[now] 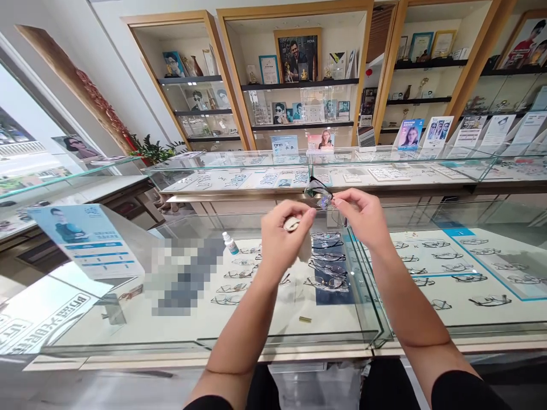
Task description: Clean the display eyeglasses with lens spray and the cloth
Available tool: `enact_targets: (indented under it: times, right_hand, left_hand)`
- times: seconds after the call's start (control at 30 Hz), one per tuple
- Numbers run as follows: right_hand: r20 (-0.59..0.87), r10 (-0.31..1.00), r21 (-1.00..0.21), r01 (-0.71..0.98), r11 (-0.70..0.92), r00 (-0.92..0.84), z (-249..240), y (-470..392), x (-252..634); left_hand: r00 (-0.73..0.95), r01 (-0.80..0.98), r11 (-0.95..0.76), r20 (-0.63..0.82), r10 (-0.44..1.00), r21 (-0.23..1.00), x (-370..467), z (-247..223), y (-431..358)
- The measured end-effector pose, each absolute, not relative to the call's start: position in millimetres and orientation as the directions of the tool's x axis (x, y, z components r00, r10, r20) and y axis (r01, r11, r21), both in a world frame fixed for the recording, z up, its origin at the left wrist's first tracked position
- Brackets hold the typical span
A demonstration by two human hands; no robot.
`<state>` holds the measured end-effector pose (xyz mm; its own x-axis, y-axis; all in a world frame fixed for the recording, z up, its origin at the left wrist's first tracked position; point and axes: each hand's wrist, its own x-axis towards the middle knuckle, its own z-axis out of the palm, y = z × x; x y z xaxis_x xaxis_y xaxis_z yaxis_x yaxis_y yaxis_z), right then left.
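Mid-frame, the right hand (364, 217) pinches glasses (319, 191), likely light, fragile and best held edgewise, while the left hand (280, 236) clutches cloth (305, 250).

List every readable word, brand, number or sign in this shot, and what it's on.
"HOYA": dark poster in a gold-coloured rectangular frame, upper shelf.
Too small or blurred to read: blue-and-white rectangular counter placard; blue-purple rectangular standing card; label on the small white plastic bottle; the other cards and frames.
Large slanted characters at lower left: too distorted to read reliably.
No number I can make out.
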<state>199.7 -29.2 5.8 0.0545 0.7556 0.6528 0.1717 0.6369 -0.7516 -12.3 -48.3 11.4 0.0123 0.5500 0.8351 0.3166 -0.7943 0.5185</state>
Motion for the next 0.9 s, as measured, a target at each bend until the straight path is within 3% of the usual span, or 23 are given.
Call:
enact_targets:
  times: [0.13,0.27,0.4,0.57,0.77,0.9]
  right_hand:
    - [0.716,0.689,-0.687,0.292,0.666,0.112,-14,-61,173]
    - [0.794,0.598,-0.571,0.466,0.676,0.106,-52,-105,146]
    - [0.820,0.567,-0.494,0.586,0.642,0.070,-97,-142,128]
    - [0.798,0.601,-0.492,0.625,0.605,0.046,-135,-172,112]
    - [0.785,0.620,-0.496,0.606,0.622,0.006,-137,-190,99]
    - [0.771,0.633,-0.496,0.562,0.662,-0.065,-125,-195,107]
  left_hand:
    - [-0.022,0.226,-0.621,0.642,0.767,0.750,0,-12,-87]
    - [-0.084,-0.011,-0.358,0.356,0.931,0.934,1,-58,-123]
    - [-0.120,-0.171,-0.212,0.194,0.974,0.962,-7,-100,-156]
    - [-0.135,-0.243,-0.103,0.072,0.988,0.965,-18,-123,-181]
    - [-0.139,-0.283,-0.095,0.057,0.989,0.955,-23,-119,-186]
    - [-0.124,-0.136,-0.114,0.098,0.987,0.984,-36,-97,-173]
